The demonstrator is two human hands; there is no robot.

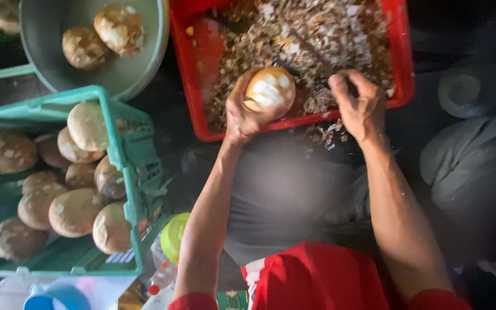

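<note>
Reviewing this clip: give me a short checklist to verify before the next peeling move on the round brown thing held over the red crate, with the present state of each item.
1. Left hand has a firm hold on the partly peeled round thing: ok, fingers wrap it from below.
2. It sits over the red crate so scraps fall inside: ok.
3. Right hand holds a tool: cannot tell, fingers are curled and blurred.
4. Crate has room for more scraps: ok, though some lie spilled at the front edge.
5. Supply at hand: ok, green crate holds many unpeeled pieces.
6. Grey bowl reachable: ok, two pieces inside.
</note>
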